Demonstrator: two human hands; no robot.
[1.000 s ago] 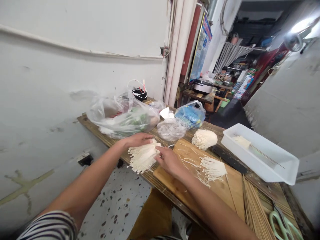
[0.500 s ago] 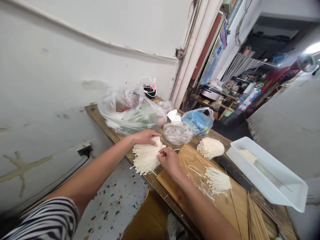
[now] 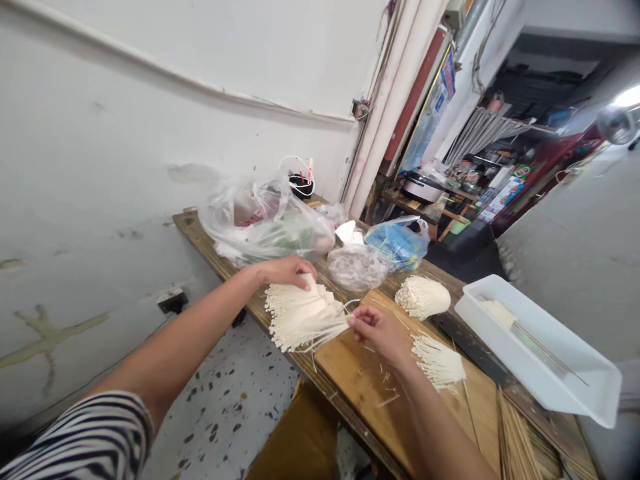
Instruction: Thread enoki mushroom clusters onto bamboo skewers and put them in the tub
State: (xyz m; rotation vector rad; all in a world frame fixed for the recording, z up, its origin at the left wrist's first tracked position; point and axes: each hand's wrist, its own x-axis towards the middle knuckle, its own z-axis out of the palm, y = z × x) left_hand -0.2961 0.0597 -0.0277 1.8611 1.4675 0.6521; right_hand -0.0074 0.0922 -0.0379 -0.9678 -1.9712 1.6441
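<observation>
A large bundle of enoki mushrooms lies at the table's near edge, its caps toward the left. My left hand rests on its far end, fingers closed over the base. Between the fingertips of my right hand is a thin strand of enoki, stretched away from the bundle over the left edge of the wooden cutting board. A flat fan of enoki lies on the board to the right of that hand, with a skewer under it. Another thick enoki bunch sits behind the board.
Plastic bags of food stand along the back, beside a blue bag. A white tray with a skewered piece sits at the right. Bamboo skewers lie at the front right. A wall borders the left.
My right hand has moved right from the bundle, drawing a strand of enoki out with it. Loose stems on the board have shifted. My left hand stays on the bundle.
</observation>
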